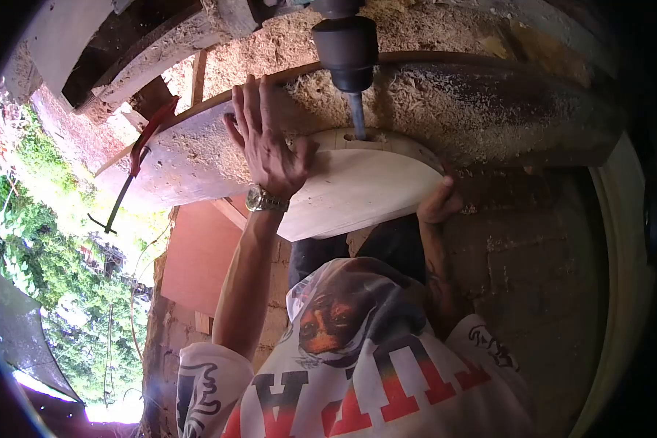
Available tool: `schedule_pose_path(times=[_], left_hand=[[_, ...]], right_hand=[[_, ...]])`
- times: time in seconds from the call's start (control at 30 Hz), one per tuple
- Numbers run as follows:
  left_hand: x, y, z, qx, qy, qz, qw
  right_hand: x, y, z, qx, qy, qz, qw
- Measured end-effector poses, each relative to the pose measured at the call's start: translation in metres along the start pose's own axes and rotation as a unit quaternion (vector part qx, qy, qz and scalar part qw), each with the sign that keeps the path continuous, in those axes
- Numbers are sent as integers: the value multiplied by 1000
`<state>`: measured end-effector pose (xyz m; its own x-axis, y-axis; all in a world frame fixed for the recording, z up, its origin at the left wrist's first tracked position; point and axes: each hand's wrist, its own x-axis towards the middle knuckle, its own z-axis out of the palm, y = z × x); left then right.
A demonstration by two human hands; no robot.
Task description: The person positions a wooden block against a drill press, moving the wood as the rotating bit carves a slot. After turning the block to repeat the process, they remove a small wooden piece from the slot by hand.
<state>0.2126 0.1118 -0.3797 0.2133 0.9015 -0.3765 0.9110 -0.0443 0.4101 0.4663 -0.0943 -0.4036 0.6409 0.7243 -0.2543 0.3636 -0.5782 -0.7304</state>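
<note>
Several fingers apart, the left hand [270, 157] lies flat; the right hand [439, 201] clamps the pale board's [358, 188] edge.

A single head-worn camera looks forward and steeply down at the pale wooden panel [365, 188] from close above, through a wide, bulging lens. The wearer's shirt [376, 365] fills the frame below the panel; a drill chuck [345, 57] looms above it.

The board [361, 193] jutted over the near edge of the desk [193, 171], drill bit [356, 117] at its far side, sawdust [423, 87] behind, left hand [269, 155] at left, right hand [439, 202] at right!
</note>
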Motion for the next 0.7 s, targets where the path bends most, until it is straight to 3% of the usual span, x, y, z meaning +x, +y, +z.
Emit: schedule_pose_path(times=[0.33, 0.57, 0.7], left_hand=[[-8, 3, 10, -8, 7, 2, 1000], [-8, -1, 12, 0, 31, 9, 999], [-6, 1, 12, 0, 36, 5, 999]], right_hand=[[-3, -1, -10, -5, -13, -15, 1000], [3, 7, -13, -1, -41, 49, 998], [14, -8, -11, 18, -30, 29, 999]])
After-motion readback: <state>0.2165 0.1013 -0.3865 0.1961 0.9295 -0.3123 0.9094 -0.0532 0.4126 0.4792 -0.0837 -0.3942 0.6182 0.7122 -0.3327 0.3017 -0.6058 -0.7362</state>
